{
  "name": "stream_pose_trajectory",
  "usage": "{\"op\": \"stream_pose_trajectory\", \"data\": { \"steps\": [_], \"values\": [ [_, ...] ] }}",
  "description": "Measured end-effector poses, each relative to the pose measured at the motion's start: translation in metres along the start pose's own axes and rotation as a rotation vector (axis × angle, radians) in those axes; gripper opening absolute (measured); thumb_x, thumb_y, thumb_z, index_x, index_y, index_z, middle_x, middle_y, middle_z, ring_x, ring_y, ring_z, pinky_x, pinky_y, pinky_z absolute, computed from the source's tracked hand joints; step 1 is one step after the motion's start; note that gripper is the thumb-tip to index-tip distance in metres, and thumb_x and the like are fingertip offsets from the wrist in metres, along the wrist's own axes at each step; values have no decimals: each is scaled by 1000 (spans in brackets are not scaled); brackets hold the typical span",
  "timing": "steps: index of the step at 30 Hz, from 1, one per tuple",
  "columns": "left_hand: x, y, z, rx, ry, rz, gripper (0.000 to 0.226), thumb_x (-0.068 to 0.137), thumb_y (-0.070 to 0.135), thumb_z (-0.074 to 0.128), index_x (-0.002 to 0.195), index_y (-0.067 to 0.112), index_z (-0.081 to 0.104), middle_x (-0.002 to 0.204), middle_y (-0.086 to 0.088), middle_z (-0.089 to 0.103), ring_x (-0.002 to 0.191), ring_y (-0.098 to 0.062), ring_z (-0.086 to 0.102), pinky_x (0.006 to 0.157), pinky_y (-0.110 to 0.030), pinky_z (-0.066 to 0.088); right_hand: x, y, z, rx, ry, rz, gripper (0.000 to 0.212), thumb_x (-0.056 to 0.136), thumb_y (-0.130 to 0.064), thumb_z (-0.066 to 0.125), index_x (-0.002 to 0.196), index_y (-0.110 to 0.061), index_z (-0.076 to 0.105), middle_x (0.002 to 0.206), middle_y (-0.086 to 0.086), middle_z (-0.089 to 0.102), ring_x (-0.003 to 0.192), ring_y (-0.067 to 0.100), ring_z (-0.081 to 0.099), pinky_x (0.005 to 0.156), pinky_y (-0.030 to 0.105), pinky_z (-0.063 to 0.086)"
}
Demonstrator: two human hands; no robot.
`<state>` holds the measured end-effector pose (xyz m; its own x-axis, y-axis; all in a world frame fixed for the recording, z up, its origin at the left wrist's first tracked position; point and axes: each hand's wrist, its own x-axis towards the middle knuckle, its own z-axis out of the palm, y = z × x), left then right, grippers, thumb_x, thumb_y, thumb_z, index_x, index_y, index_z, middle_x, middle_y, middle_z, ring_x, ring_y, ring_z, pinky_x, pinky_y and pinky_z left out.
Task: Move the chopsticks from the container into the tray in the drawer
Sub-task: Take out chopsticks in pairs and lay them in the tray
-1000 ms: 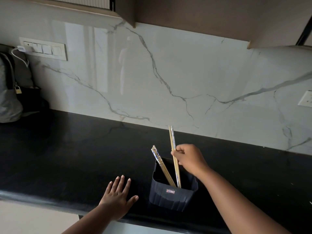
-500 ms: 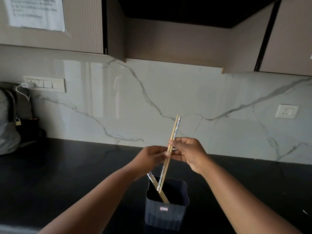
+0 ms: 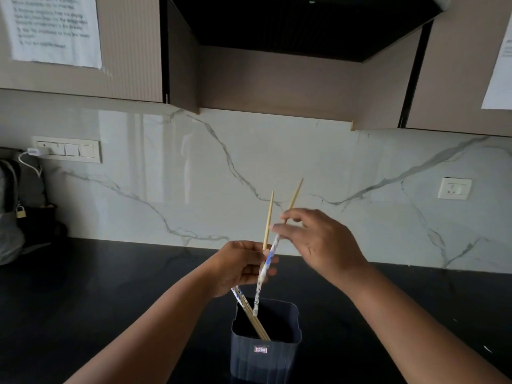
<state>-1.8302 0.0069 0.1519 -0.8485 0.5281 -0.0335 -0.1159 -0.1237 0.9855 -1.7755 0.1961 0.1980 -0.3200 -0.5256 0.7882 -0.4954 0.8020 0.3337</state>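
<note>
Dark ribbed container nearest on black desk, several chopsticks leaning inside. Above it, left hand clenched around one chopstick; right hand pinches patterned chopstick, likely gathering a pair. Drawer, tray out of view. Marble wall behind.

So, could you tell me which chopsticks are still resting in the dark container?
The pair leaning left in the dark ribbed plastic container, wooden chopsticks; neither hand holds them.
</note>
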Motion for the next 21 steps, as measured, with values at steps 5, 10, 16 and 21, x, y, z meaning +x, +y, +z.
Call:
{"op": "stream_pose_trajectory", "data": {
  "steps": [5, 10, 16, 21],
  "values": [
    [-7, 11, 9, -103, -112, 50, 24, 93, 6, 55, 113, -6, 63, 98, -15, 71, 79, -19, 70, 65, -26, 57, -24, -4, 16, -38, -11, -246, 42, 104, -16, 32, 112, -22, 73, 108, 2, 70, 86, 21, 65, 67, 32, 56],
    [-10, 8, 9, -67, -158, -5, 26, 93, 8, 56, 113, -8, 62, 102, -17, 69, 83, -20, 69, 67, -27, 57, -37, -6, 21, -42, -26, -237, 45, 104, -17, 30, 110, -27, 73, 108, -3, 70, 87, 18, 62, 70, 29, 53],
    [-12, 3, 10, -30, -201, -93, 18, 91, 11, 60, 101, 2, 71, 95, -16, 70, 87, -25, 70, 74, -30, 59, -44, -6, 24, -3, -35, -229, 39, 103, -20, 36, 106, -31, 74, 102, -3, 70, 83, 19, 62, 66, 31, 52],
    [-12, -4, 12, -122, -115, -90, 16, 91, 10, 59, 102, 1, 68, 85, -11, 72, 75, -20, 71, 64, -28, 58, -56, -10, 38, 33, -34, -147, 33, 84, -9, 65, 110, -27, 70, 113, -3, 54, 82, 16, 58, 70, 26, 51]
  ]
}}
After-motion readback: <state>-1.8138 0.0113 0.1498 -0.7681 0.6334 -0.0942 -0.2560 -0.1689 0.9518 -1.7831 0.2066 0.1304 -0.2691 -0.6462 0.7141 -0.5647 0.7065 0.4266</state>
